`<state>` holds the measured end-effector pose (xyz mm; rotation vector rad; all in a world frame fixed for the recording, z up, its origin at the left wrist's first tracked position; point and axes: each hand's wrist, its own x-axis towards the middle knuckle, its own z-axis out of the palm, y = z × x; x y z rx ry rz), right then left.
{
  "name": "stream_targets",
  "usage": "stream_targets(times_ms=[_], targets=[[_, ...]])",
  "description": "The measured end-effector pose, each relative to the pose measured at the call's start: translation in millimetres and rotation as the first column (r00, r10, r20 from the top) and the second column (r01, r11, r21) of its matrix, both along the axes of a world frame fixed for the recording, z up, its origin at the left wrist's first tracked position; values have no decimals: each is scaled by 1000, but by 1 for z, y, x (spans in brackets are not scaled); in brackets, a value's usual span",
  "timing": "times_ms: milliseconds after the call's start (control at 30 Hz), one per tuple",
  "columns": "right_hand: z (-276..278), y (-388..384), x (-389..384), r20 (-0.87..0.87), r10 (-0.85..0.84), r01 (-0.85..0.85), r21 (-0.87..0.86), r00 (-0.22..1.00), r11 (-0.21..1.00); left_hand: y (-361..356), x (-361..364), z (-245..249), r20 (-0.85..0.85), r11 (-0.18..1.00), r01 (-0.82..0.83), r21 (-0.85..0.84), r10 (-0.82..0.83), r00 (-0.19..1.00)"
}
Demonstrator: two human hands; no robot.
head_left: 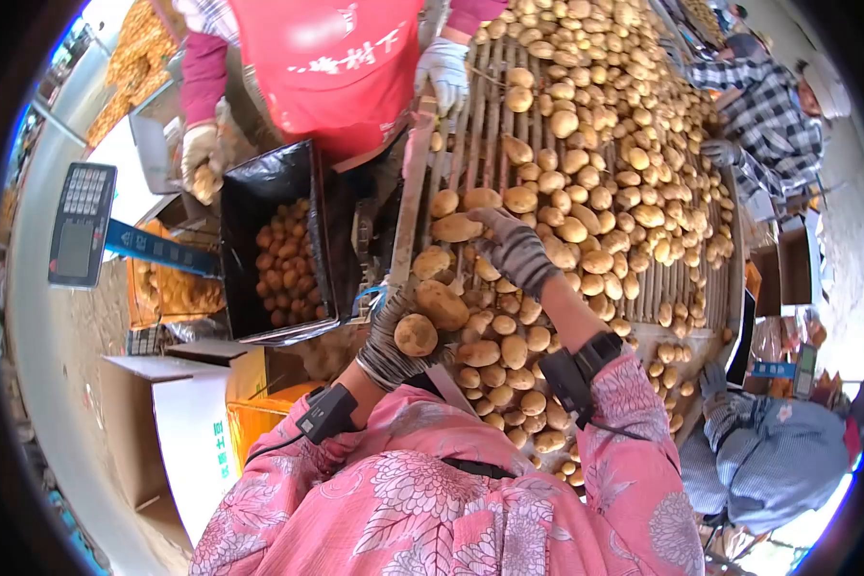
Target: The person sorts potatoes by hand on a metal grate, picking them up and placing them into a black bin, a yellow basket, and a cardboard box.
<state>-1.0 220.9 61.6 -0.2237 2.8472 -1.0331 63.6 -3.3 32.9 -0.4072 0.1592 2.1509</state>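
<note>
Many potatoes (571,230) lie over a slatted sorting table (490,125). My left hand (394,341), in a striped glove, is closed around a round potato (416,335) near the table's side rail. A larger oblong potato (442,305) rests right against that one. My right hand (516,252), in a grey striped glove, reaches over the slats, its fingertips at an elongated potato (457,228). Its fingers are bent over the potatoes, and their undersides are hidden. Both wrists carry black strapped devices.
A black-lined box (283,240) of small potatoes stands left of the rail, beside a scale display (84,226). A person in a red apron (331,72) stands across. Two other people work at the right. An open carton (178,432) is at lower left.
</note>
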Motion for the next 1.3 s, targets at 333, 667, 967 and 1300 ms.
stream_targets(times_ms=[333,667,967,1300], targets=[[-16,-18,-21,240,-13,-105,471,971,876,-16,0,-1,181,982,-36,-185,70,981],[-22,42,62,504,-82,324,-415,860,850,-44,15,-13,-314,961,-76,-267,-12,949],[-4,36,157,483,271,543,-809,833,-226,-11,23,5,-154,988,112,-103,-128,980],[40,11,145,599,293,654,-742,745,-146,5,32,21,27,1000,27,8,-27,999]])
